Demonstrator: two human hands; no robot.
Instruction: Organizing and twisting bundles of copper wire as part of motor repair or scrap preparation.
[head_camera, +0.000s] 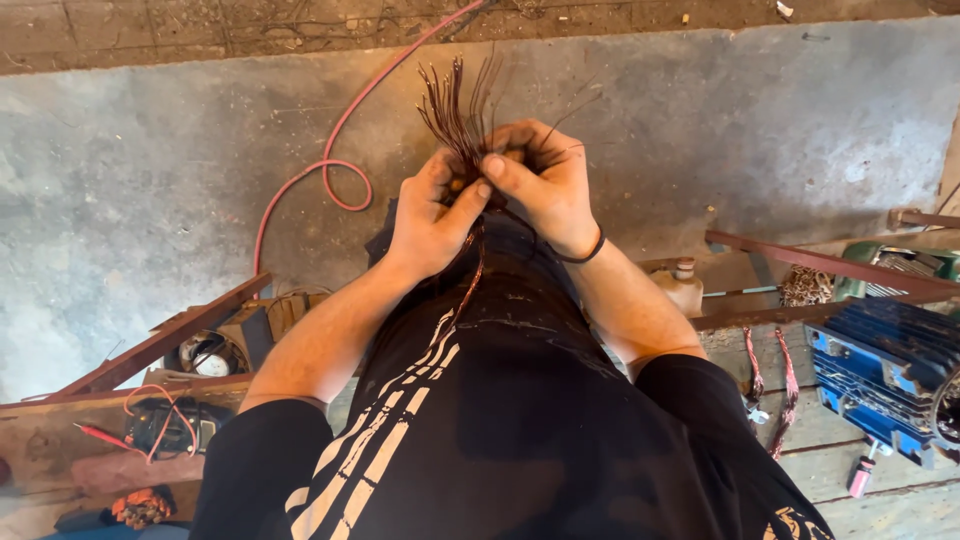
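Observation:
A bundle of thin copper wires (452, 110) fans upward above my knee, with its loose ends spread out. My left hand (428, 218) grips the bundle from the left, the thumb pressed against its base. Closed around the same bundle from the right is my right hand (545, 182), which wears a dark band at the wrist. The two hands touch each other over the wires. A strand of the copper wire (470, 280) runs down along my black trouser leg below the hands.
A red hose (340, 150) loops over the concrete floor at the left. A blue finned electric motor (880, 370) lies at the right near rusty metal bars (820, 262). A multimeter with red leads (165, 425) sits on the wooden boards at lower left.

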